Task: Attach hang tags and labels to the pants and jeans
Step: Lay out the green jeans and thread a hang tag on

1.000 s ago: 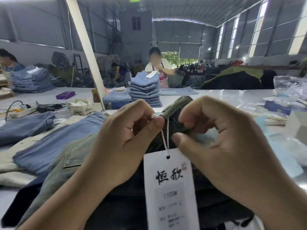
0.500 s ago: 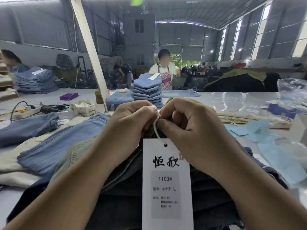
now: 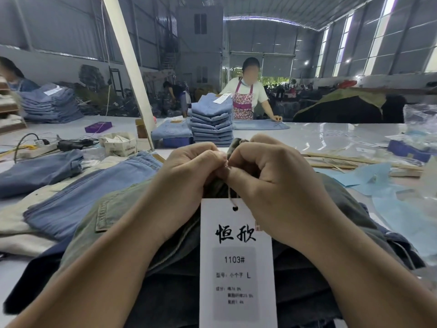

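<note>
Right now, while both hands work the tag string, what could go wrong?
The string is thin and pulled short between the left hand and the right hand; it may slip loose from the dark pants. Pulling hard could tear the hole of the hang tag.

The hang tag [image 3: 237, 261] ran off the bottom edge, its smallest print too blurred to read. Both hands hid where its string [image 3: 229, 195] met the dark jeans [image 3: 307, 280].
</note>
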A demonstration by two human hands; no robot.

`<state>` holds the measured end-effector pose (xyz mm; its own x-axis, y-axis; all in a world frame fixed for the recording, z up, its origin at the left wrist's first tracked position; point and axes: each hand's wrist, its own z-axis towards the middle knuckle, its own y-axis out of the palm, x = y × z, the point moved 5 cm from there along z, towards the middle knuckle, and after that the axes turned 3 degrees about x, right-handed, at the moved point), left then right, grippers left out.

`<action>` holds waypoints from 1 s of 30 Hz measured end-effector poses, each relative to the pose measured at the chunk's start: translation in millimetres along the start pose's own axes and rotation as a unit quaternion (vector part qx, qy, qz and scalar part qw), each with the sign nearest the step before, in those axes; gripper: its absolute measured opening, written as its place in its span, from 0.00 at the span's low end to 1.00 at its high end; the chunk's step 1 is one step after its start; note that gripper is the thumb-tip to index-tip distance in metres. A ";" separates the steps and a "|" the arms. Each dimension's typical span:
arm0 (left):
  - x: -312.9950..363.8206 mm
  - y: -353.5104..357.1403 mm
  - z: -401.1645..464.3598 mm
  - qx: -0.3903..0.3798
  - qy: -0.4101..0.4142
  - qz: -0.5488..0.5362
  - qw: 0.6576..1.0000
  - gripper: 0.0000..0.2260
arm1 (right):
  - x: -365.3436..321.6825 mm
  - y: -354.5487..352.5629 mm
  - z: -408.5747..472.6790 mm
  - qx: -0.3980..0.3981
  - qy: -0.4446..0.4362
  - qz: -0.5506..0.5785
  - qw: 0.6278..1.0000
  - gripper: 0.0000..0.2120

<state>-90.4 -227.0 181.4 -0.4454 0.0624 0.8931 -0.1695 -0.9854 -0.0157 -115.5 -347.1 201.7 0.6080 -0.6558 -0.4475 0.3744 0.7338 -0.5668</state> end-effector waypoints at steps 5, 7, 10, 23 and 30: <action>-4.4 -3.1 -1.8 0.026 -0.014 0.023 0.999 0.19 | 2.1 4.3 -3.6 -0.011 -0.014 0.019 1.000 0.09; -6.9 -4.2 -2.3 0.035 -0.023 0.032 0.999 0.14 | 2.1 5.0 -4.6 -0.016 -0.018 0.019 1.000 0.09; -11.1 -4.9 -4.7 0.048 -0.051 0.044 0.997 0.11 | 2.1 5.9 -6.1 -0.028 -0.021 0.026 0.999 0.10; -12.6 -6.6 -12.8 0.007 0.025 0.035 0.999 0.15 | 7.4 0.3 -12.4 0.009 -0.001 0.063 0.998 0.02; -8.9 -0.9 -14.2 0.001 0.037 0.033 0.999 0.15 | 7.3 -2.1 -14.2 0.039 -0.008 0.073 0.997 0.03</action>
<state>-98.8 -224.4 167.0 -0.5188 0.0083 0.8549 -0.1357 -0.9881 -0.0727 -121.8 -355.8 189.8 0.6705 -0.5388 -0.5101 0.3342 0.8331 -0.4407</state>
